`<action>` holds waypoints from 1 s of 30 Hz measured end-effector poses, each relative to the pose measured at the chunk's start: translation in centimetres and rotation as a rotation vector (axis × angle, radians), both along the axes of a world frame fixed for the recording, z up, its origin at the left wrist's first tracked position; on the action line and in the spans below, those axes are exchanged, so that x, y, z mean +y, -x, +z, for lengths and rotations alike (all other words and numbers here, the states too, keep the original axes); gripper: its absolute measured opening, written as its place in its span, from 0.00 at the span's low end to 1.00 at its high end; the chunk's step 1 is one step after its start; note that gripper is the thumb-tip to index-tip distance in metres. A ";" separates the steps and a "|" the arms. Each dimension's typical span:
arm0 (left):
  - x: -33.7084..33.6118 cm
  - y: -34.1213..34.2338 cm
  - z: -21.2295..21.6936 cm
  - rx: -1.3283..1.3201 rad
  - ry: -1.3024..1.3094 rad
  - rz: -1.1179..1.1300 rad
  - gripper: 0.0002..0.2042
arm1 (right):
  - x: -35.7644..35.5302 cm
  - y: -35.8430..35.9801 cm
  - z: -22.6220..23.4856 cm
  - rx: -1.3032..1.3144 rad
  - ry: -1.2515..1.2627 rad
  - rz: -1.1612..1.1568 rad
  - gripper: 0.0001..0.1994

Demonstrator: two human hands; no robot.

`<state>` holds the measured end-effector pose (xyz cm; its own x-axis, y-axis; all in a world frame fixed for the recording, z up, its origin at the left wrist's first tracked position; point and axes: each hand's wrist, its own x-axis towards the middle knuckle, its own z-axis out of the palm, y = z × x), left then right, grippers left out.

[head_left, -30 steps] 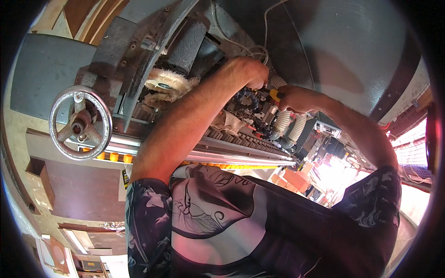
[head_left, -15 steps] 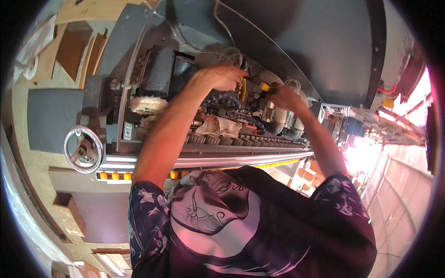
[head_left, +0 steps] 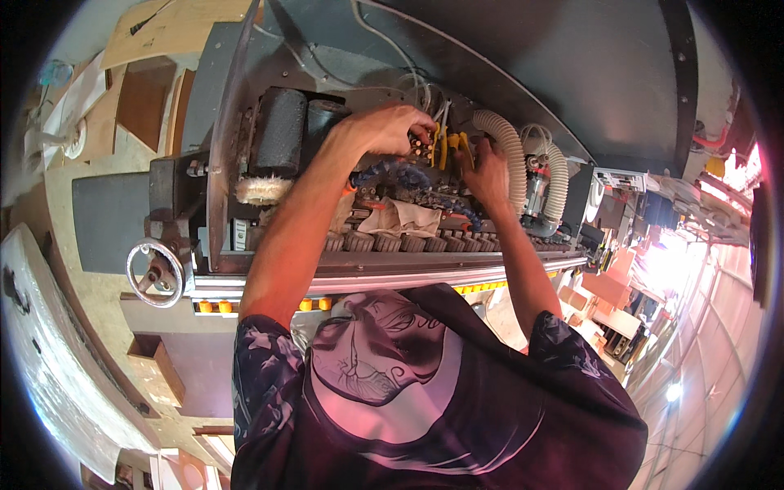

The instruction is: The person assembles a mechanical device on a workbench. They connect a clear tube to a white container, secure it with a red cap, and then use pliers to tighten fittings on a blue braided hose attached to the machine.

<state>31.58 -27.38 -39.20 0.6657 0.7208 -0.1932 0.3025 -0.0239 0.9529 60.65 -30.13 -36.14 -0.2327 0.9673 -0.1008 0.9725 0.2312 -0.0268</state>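
Observation:
My left hand (head_left: 396,129) reaches into an open machine housing, its fingers curled beside a cluster of small brass-coloured fittings (head_left: 420,149). What those fingers hold, if anything, is hidden. A little to the right, my right hand (head_left: 488,175) is closed around a yellow-handled tool (head_left: 461,150), its exact kind unclear. Between the hands stands an upright yellow part (head_left: 442,145) with pale tubes rising behind it. Blue segmented hoses (head_left: 400,174) lie just below the left hand. A crumpled tan cloth (head_left: 400,218) rests nearer me, above a row of dark ribbed pads (head_left: 388,243).
Ribbed cream hoses (head_left: 508,151) curve up right of my right hand. A grey roller (head_left: 280,129) and fluffy buffing wheel (head_left: 264,190) sit at the left inside the housing. A metal handwheel (head_left: 155,273) projects outside. The dark raised cover (head_left: 523,73) stands behind.
My right hand has moved left and slightly down, closer to the yellow part, with the yellow-handled tool. My left hand stays by the fittings. The view has shifted somewhat.

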 end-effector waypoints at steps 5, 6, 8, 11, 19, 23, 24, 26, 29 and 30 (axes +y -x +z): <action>0.2 0.3 -0.7 -0.035 -0.056 -0.003 0.41 | 0.0 7.1 4.8 0.360 0.151 0.088 0.09; 0.2 0.3 -0.9 -0.052 -0.072 0.002 0.41 | 0.0 7.5 4.6 0.336 0.164 0.092 0.09; 0.1 0.2 -0.8 -0.044 -0.095 0.025 0.41 | 0.1 8.2 4.3 0.286 0.190 0.102 0.09; 0.1 0.8 0.7 0.018 -0.140 0.043 0.41 | 0.3 8.6 4.2 0.232 0.206 0.101 0.09; -0.4 0.6 1.0 0.090 -0.165 0.119 0.40 | 1.0 8.3 1.6 0.049 0.185 0.136 0.13; -0.2 0.4 0.8 0.097 -0.199 0.112 0.39 | 1.2 9.0 2.4 0.016 0.239 0.170 0.15; -0.2 0.4 0.8 0.113 -0.198 0.119 0.39 | 1.4 9.0 2.5 0.010 0.229 0.124 0.14; -0.3 0.3 1.0 0.144 -0.194 0.127 0.39 | 1.6 8.8 2.8 -0.002 0.209 0.029 0.14; -0.3 0.7 1.6 0.129 -0.193 0.090 0.38 | 0.8 9.7 3.3 0.060 0.194 0.078 0.14; -0.3 0.6 1.4 0.137 -0.209 0.101 0.38 | 0.8 9.8 3.1 0.052 0.184 0.098 0.14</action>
<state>30.99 -27.69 -37.75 0.5665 0.8158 -0.1165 0.4388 -0.1790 0.8806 50.83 -29.33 -33.04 -0.3342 0.9062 -0.2590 0.9419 0.3112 -0.1263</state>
